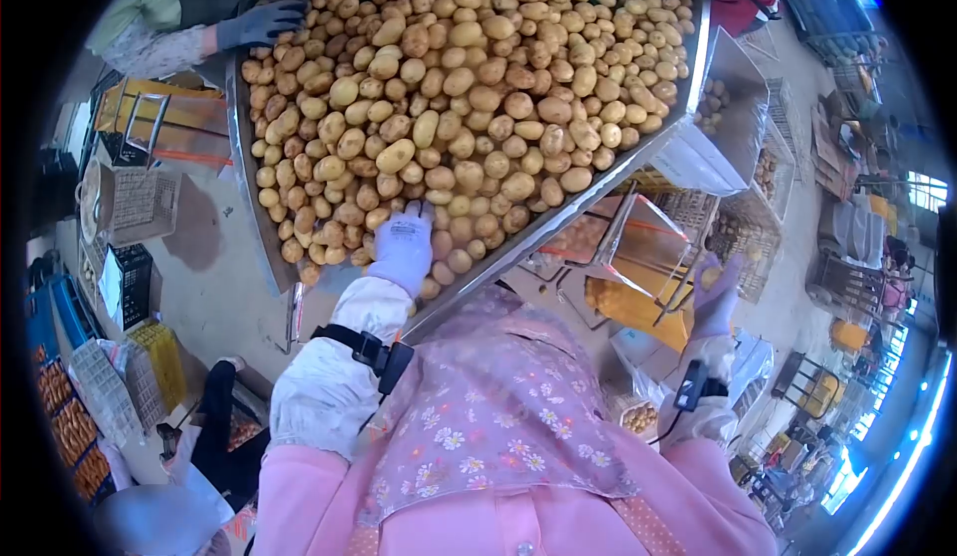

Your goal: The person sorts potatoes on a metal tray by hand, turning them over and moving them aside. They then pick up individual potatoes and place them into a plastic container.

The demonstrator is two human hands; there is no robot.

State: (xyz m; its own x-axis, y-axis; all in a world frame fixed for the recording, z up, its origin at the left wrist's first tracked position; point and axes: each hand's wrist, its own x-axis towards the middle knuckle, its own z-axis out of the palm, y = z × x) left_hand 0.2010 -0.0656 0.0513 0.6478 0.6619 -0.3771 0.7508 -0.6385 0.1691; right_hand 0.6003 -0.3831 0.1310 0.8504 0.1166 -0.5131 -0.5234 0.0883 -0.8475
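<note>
Many potatoes [429, 107] lie heaped on a metal-edged sorting table [558, 219]. My left hand [404, 247], in a pale lilac glove, reaches onto the near corner of the heap, its fingertips against the potatoes; whether it grips one is hard to tell. Out to the right, away from the table, my right hand [715, 297] is raised in a similar glove, with its fingers round a potato [710, 277]. Both wrists carry black straps with small devices.
A co-worker's gloved hand [261, 25] rests at the heap's upper left edge. A lined bin [733, 107] with potatoes stands right of the table. Plastic crates [140, 202], a yellow crate [158, 362] and a seated person [214, 426] are at the left.
</note>
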